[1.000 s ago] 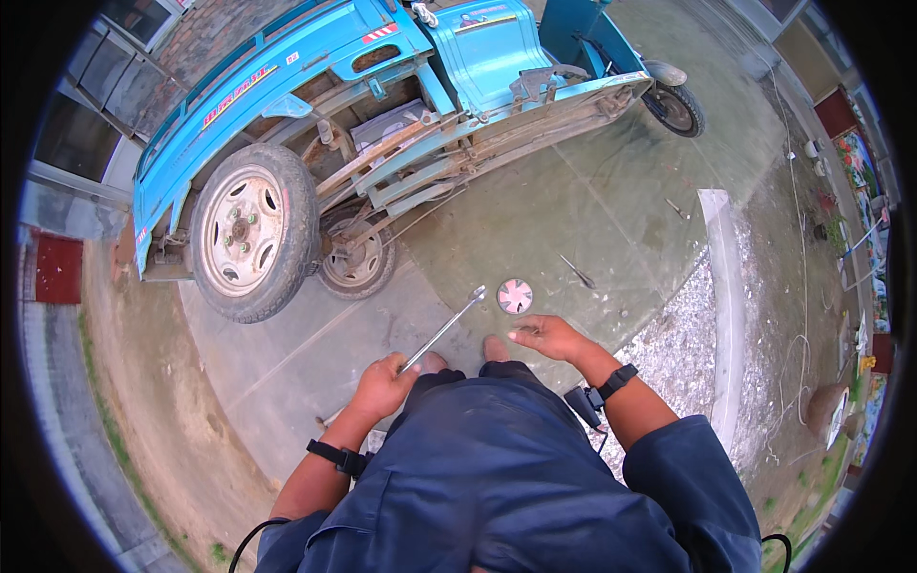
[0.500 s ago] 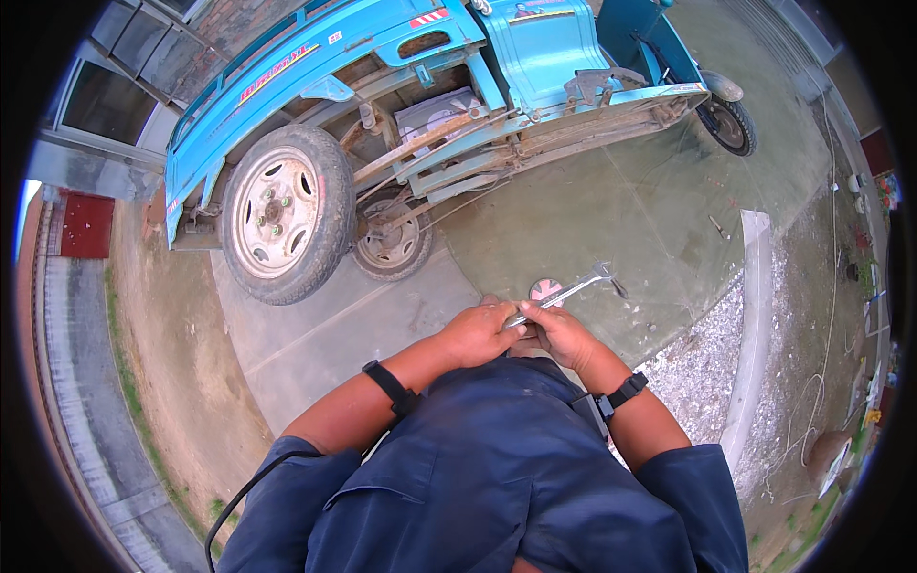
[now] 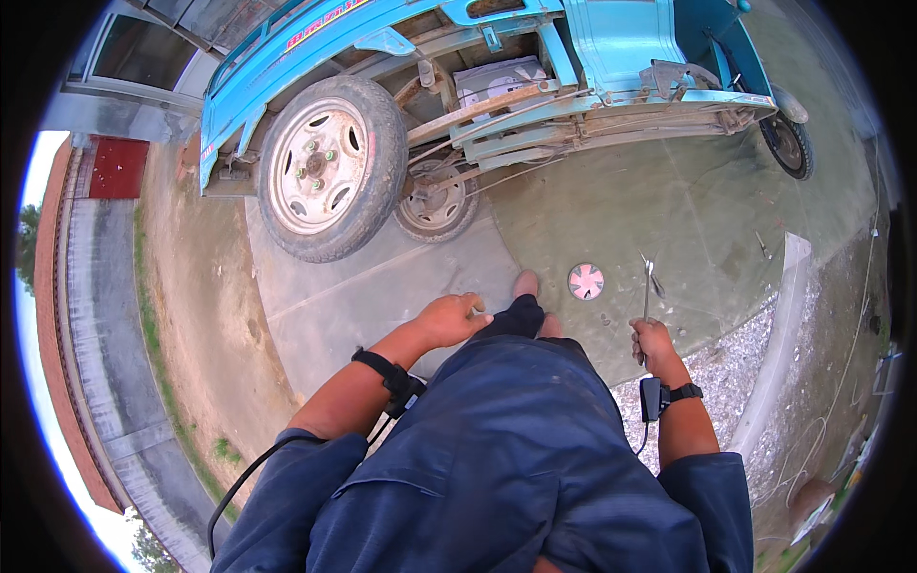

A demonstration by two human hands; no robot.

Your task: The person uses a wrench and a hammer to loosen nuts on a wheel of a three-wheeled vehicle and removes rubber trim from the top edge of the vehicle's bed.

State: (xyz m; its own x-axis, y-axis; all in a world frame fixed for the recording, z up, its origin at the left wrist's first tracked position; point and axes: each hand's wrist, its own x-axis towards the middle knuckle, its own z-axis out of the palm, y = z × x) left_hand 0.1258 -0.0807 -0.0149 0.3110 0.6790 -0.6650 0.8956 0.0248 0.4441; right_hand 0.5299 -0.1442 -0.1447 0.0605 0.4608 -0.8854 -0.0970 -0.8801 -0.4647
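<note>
My right hand [image 3: 653, 346] is closed around the handle of a long silver wrench [image 3: 647, 298]. The wrench points away from me over the concrete, and its head is small and blurred. My left hand [image 3: 451, 321] hangs in front of my left thigh, fingers loosely bent and apart, with nothing in it. Beyond it stands a blue three-wheeled cargo vehicle [image 3: 621, 43]. Its nearest rear wheel [image 3: 320, 170] has a dusty pale rim with several greenish nuts around the hub. A round pink-and-grey disc-like thing [image 3: 586, 281] lies on the ground between my feet and the wrench.
A second wheel [image 3: 435, 208] shows under the vehicle, and the front wheel [image 3: 789, 148] stands at the far right. Small dark objects [image 3: 763, 245] lie on the concrete. A pale strip [image 3: 772, 334] borders white gravel [image 3: 712, 382] on the right. My shoe [image 3: 525, 284] is below the vehicle.
My hands have come apart. The wrench, earlier touched by both hands, is now in my right hand alone, out to the right. The view has shifted, with the vehicle higher and further right.
</note>
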